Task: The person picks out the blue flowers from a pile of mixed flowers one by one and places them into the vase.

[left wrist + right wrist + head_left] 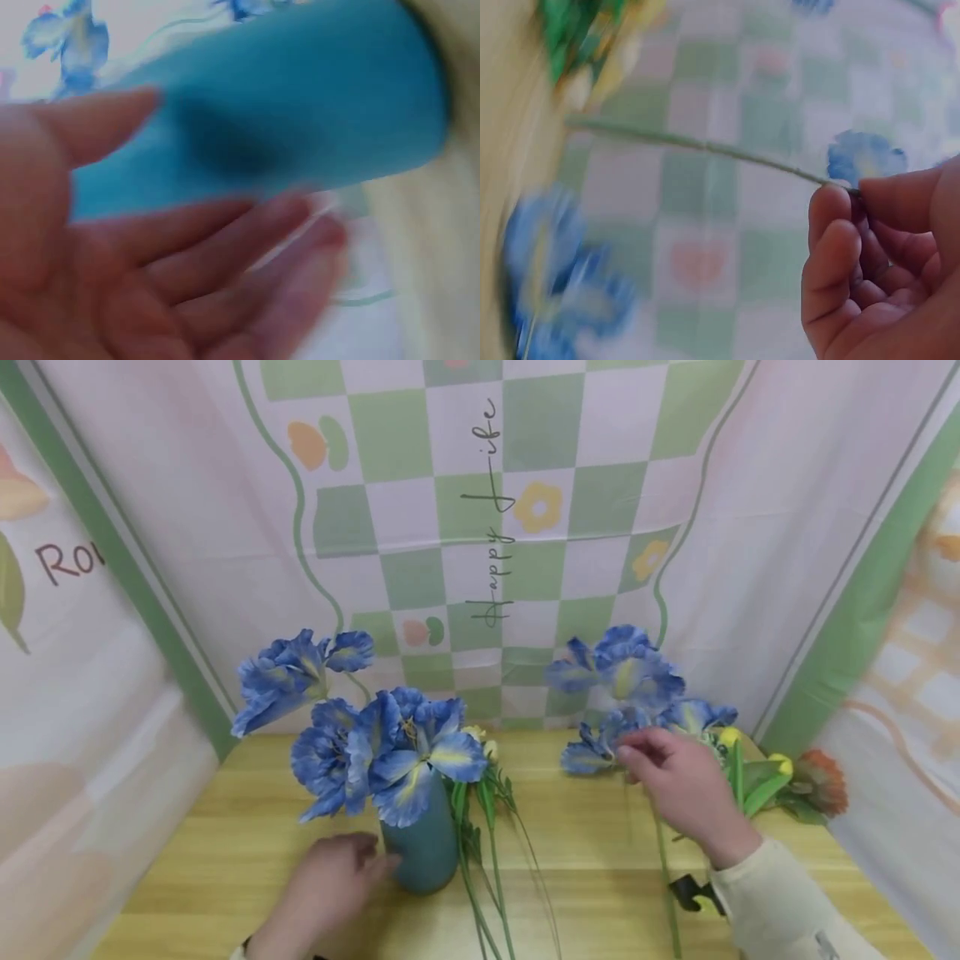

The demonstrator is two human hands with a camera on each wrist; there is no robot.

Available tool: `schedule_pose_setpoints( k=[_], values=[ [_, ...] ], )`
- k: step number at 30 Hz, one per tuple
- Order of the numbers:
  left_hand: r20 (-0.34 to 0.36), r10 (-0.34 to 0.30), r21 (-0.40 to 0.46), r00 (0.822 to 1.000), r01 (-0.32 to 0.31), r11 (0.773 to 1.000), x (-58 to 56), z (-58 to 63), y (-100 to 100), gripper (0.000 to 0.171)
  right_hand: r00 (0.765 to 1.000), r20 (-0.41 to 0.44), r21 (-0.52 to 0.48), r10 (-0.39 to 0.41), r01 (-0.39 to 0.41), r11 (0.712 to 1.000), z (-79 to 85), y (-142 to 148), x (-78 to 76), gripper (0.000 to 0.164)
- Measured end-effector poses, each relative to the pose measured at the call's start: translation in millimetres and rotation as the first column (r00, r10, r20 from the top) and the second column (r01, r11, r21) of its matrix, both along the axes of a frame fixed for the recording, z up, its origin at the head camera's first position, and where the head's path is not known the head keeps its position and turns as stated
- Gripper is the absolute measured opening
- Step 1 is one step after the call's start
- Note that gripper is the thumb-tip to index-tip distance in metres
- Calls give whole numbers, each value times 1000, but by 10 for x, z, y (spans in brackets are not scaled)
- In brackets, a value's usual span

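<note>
A teal vase (pixel 422 852) stands on the table with several blue artificial flowers (pixel 408 752) at its mouth. Beside it is my left hand (pixel 330 881), thumb and fingers loosely spread; the left wrist view shows them close along the vase (pixel 300 112), but contact is unclear from the blur. My right hand (pixel 686 789) pinches a thin green flower stem (pixel 705 144) between thumb and fingertips. Blue blooms (pixel 626 668) show above and around that hand in the head view; which one belongs to the pinched stem is hard to tell.
Green stems with small pale yellow flowers (pixel 487 777) lie right of the vase. At the table's right are yellow buds (pixel 780 766), an orange flower (pixel 823 781) and a black object (pixel 693 893) by the sleeve. A checked cloth (pixel 465 510) hangs behind the wooden table (pixel 187 860).
</note>
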State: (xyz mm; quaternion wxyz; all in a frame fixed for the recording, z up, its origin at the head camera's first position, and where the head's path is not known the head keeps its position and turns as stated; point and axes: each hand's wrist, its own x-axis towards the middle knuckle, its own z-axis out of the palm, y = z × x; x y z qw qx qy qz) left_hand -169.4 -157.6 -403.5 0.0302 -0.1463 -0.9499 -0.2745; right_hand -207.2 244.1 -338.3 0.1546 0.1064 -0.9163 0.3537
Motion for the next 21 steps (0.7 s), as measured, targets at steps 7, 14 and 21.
schedule_pose_setpoints(
  k=[7,14,21],
  values=[
    [28,-401,206,916,387,899,298,217,229,21,939,-134,-189,316,-337,922,42,-796,332,3],
    [-279,-282,499,918,390,774,474,349,519,17,793,-90,-432,602,-576,694,77,-1363,572,8],
    [-272,-9,589,962,174,789,493,297,553,14,822,-125,-314,555,-564,764,33,-1489,530,20]
  ],
)
